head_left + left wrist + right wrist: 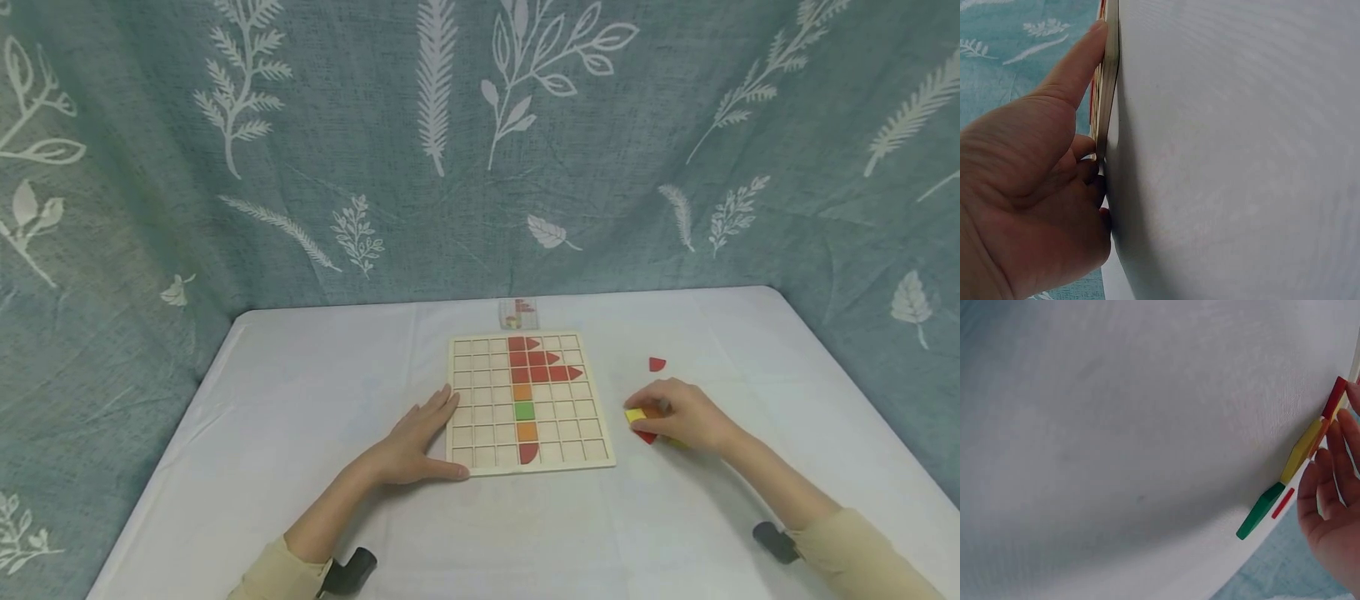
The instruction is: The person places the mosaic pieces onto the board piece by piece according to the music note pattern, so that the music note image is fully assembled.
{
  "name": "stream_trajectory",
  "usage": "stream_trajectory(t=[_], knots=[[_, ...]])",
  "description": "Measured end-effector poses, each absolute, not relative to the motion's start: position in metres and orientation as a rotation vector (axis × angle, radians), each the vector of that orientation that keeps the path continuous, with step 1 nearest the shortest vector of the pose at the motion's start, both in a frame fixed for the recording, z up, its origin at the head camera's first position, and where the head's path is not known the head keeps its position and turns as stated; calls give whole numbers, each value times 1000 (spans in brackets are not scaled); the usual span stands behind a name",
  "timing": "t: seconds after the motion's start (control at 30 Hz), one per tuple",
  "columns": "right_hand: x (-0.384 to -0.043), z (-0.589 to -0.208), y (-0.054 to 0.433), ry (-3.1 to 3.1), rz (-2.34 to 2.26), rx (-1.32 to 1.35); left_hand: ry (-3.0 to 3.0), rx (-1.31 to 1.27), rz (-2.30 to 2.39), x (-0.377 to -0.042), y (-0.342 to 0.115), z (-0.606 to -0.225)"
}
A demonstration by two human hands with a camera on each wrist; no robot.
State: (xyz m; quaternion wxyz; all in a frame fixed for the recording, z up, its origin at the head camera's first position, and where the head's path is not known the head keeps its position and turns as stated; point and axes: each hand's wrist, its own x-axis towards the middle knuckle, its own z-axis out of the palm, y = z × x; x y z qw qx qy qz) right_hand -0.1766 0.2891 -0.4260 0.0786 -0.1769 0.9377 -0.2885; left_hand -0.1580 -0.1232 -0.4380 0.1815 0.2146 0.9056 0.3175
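A pale wooden grid board (480, 425) lies flat on the table, with red, orange and green tiles in some squares. Against its left side and front left corner rests my left hand (416, 442), fingers and thumb extended. In the left wrist view the thumb (1079, 65) lies along the board's edge (1109, 81). To the right of the board, my right hand (693, 417) pinches a yellow square tile (634, 414) between thumb and fingers. Below that tile is a red piece (645, 436). The right wrist view shows a larger yellow piece (1300, 450) and a green piece (1260, 511) by the hand.
A single red rounded piece (657, 364) lies beyond my right hand. Behind the board's far edge is a small pattern card (529, 317) with coloured shapes. The white cloth-covered table (300, 367) ends at a green leaf-print curtain (450, 242).
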Motion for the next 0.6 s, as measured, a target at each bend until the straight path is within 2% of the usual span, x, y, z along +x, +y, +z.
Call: stream_trajectory(t=[0.6], knots=[[-175,-421,287,2887,-766,-480,2550,607,896,-157,-123,-434]])
